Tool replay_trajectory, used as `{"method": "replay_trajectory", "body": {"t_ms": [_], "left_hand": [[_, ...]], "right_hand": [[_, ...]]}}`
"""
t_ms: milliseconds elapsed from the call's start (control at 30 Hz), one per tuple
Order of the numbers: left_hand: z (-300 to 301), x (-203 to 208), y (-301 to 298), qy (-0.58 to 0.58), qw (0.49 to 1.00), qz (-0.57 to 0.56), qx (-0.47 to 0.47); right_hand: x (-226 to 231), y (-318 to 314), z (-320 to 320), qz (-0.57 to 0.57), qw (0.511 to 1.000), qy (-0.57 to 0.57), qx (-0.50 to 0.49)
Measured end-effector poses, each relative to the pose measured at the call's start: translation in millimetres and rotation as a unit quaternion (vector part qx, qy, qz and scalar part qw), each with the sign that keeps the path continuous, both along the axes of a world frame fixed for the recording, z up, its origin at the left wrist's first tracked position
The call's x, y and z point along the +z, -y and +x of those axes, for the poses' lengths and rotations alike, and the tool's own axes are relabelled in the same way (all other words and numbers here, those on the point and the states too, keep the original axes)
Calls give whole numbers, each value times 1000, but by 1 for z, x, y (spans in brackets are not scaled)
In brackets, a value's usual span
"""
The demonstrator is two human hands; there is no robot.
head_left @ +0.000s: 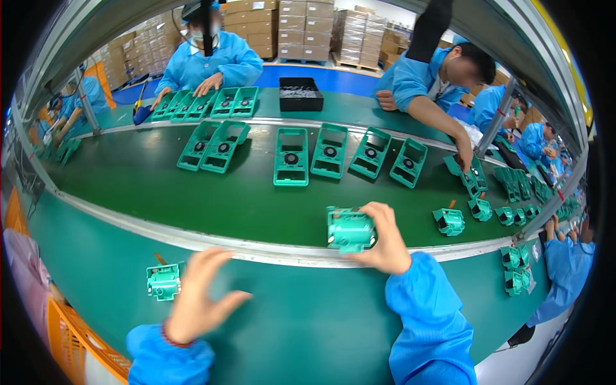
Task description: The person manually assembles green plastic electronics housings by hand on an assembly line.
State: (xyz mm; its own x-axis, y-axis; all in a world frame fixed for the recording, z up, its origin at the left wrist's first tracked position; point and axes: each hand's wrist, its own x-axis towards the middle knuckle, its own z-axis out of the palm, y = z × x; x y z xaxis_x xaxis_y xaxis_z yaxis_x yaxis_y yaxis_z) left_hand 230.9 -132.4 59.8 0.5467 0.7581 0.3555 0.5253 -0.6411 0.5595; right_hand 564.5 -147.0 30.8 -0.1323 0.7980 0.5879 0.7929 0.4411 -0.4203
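In the head view, my right hand [385, 244] has its thumb and fingers clamped on the right end of a green box [350, 230]. The green box is by the metal rail [301, 255] along the far edge of the bench [308, 308]. I can't tell if it touches the rail. My left hand [200, 292] looks blurry. Its thumb and fingers are wide apart, with nothing between them. Just left of it, near the bench's left edge, sits a small green part [163, 283] with an orange tab on top. I can't tell if my hand touches it. More green parts [513, 273] sit at the bench's right edge.

Past the rail is a dark green belt [256, 202]. Green trays [290, 172] with round black bits lie along its far edge. Another person's hand [463, 157] touches green pieces near the belt's right end. At the back, brown cartons [301, 25] have pale labels, too small for me to read.
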Motion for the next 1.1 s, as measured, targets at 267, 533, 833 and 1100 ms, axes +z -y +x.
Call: {"method": "replay_trajectory", "body": {"t_ms": [267, 533, 833, 1100], "left_hand": [[65, -58, 26, 360, 876, -282, -151], [64, -61, 26, 393, 859, -296, -140], [72, -66, 30, 393, 859, -285, -160], [78, -67, 32, 397, 859, -284, -154]], "right_hand": [[-5, 45, -84, -58, 988, -85, 118], [-25, 40, -67, -365, 587, -650, 316], [-37, 44, -63, -431, 518, -682, 284], [-40, 45, -57, -437, 503, -686, 292]]}}
